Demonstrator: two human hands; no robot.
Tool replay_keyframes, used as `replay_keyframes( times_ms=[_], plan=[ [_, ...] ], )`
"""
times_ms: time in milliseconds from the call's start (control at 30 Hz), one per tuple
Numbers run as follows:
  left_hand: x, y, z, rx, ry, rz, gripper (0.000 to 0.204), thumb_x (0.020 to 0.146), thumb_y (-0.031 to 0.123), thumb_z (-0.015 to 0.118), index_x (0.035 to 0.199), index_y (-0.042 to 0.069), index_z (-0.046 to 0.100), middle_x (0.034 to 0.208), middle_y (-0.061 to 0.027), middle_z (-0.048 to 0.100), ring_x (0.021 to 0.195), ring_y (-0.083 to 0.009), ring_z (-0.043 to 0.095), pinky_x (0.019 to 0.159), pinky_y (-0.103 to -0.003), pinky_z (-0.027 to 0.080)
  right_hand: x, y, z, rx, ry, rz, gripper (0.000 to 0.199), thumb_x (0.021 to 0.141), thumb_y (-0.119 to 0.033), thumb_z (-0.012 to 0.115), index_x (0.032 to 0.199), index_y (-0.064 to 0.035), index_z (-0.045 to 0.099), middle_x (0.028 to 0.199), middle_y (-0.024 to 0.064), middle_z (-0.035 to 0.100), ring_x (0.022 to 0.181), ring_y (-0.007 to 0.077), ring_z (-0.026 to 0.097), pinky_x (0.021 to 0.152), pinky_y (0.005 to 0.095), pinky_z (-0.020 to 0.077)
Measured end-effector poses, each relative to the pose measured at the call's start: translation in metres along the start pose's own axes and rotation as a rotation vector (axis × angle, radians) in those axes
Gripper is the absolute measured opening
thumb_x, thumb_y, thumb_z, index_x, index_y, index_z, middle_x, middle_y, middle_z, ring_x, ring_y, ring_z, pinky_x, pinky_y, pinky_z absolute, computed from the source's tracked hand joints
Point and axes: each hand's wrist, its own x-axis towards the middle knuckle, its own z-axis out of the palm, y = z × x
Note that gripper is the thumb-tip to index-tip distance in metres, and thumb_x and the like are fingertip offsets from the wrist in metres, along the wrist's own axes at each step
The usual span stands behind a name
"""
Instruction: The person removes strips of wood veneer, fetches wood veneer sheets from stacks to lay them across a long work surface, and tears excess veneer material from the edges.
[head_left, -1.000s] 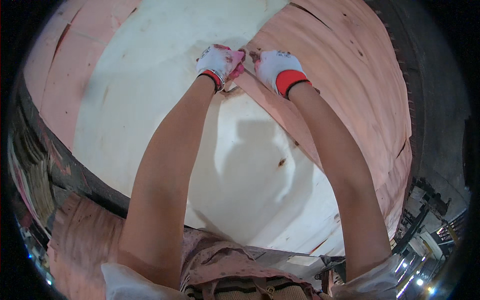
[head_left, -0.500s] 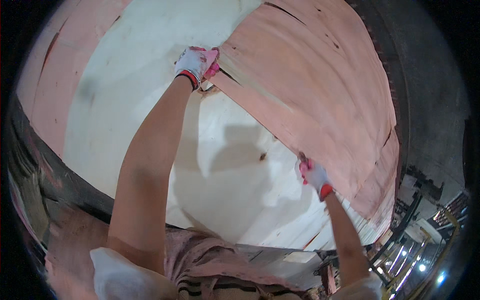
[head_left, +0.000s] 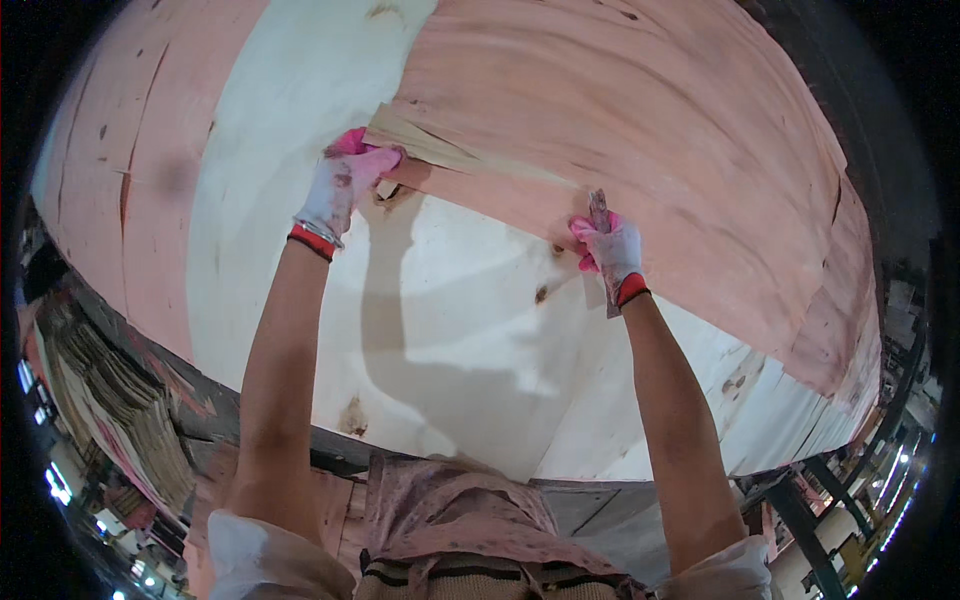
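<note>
A large pink wood veneer sheet lies over a pale, whitish veneer. My left hand, in a white glove with pink fingers, is closed on the pink sheet's near left corner, where a yellowish torn strip shows. Beside those fingers is a small dark-edged hole in the pale layer. My right hand, gloved the same way, is closed around a narrow, stained flat tool at the pink sheet's near edge. The tool sticks out above and below the fist; its exact kind is unclear.
Another pink veneer covers the left side of the pale layer. Stacked veneer sheets stand at lower left. Dark metal framework is at lower right. Brown knots mark the pale surface.
My left hand has come nearer and slightly left, still at the sheet's corner. My right hand with the tool has moved farther forward along the edge, closer to the left hand. The view has turned.
</note>
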Motion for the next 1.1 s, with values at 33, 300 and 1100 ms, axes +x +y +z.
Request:
replay_keyframes(
  times_ms=[33, 300, 1100],
  plan=[
    [-0.017, 0.004, 0.015, -0.005, 0.038, 0.275, 0.034, 0.079, 0.021, 0.068, 0.106, 0.004, 0.058, 0.088, -0.0025, 0.063, 0.074, -0.0132, 0.059, 0.064, -0.024, 0.048, 0.006, 0.009, -0.003, 0.037, -0.012, -0.019, 0.018, 0.075, -0.014, 0.070, 0.088, -0.0016, 0.065, 0.067, 0.0045, 0.061, 0.052, 0.0119, 0.058, 0.041, 0.0266, 0.0481],
    [-0.037, 0.039, 0.021, 1.097, 0.570, 0.884, 0.076, 0.060, 0.022, 0.076, 0.129, 0.011, 0.044, 0.119, -0.0116, 0.055, 0.110, -0.0323, 0.051, 0.094, -0.040, 0.043, 0.010, 0.016, -0.010, 0.078, 0.016, -0.032, 0.019, 0.073, -0.013, 0.071, 0.087, -0.0013, 0.065, 0.070, 0.0050, 0.061, 0.050, 0.0119, 0.056, 0.038, 0.0267, 0.0486],
    [0.039, 0.021, 0.011, 1.779, -0.009, 1.184, 0.021, 0.076, 0.017, 0.056, 0.096, 0.016, 0.053, 0.084, -0.0027, 0.058, 0.084, -0.0216, 0.059, 0.071, -0.038, 0.049, 0.006, 0.003, -0.010, 0.104, -0.047, 0.036, 0.021, 0.075, -0.010, 0.070, 0.092, -0.0014, 0.061, 0.071, 0.0036, 0.062, 0.047, 0.0125, 0.057, 0.036, 0.0254, 0.0462]
  ],
)
